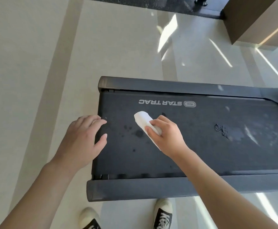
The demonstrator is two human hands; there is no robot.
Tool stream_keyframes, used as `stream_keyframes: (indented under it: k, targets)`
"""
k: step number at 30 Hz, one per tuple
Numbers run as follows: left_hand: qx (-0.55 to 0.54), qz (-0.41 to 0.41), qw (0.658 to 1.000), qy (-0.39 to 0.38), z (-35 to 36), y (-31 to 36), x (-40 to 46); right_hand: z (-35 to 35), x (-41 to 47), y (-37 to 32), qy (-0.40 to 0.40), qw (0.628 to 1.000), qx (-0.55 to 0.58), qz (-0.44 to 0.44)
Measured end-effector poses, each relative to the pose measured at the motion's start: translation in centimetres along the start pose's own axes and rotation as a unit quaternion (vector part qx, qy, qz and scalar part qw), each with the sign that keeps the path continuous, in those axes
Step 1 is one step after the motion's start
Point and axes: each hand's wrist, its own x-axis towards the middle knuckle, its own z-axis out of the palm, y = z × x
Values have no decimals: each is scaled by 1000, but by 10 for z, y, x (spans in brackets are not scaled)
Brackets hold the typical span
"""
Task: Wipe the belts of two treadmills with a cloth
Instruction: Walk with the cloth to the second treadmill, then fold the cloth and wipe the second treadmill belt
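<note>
Right now my left hand (83, 138) rests at the belt's (192, 146) end edge, fingers loosely spread, holding nothing. My right hand (165, 134) grips the folded white cloth (143, 120), pressed on the belt just past some dark spots (139, 133). If I bear down, the belt may slide under my hands; farther right, a crusted smear (222, 130) could get missed.

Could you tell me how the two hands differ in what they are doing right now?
The right hand grips a folded white cloth on the treadmill belt; the left hand holds nothing. The right hand is curled and mid-belt; the left is spread at the belt's end edge. Both are bare and reach over the belt.
</note>
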Motion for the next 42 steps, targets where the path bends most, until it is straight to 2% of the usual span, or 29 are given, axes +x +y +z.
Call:
stream_keyframes:
  k: [8,15,23,29,34,38,40,42]
  targets:
    - [33,27,998,-42,161,-92,35,140,75,101,-33,998,-13,-58]
    - [44,30,995,-83,269,-161,58,246,147,150,-69,984,-59,-153]
    - [-28,1,997,-67,349,-219,40,336,248,143,-50,968,-110,-221]
    - [-103,-34,994,-28,365,-229,43,395,302,120,-51,968,-153,-190]
    - [-156,-54,986,5,379,-230,34,425,290,122,5,967,-166,-194]
    - [-202,-108,970,85,388,-227,26,424,213,130,-69,933,-127,-329]
    - [-187,-133,966,115,391,-228,21,417,156,143,-117,921,-97,-358]
    - [-171,-121,969,132,395,-225,16,403,117,160,-139,913,-84,-374]
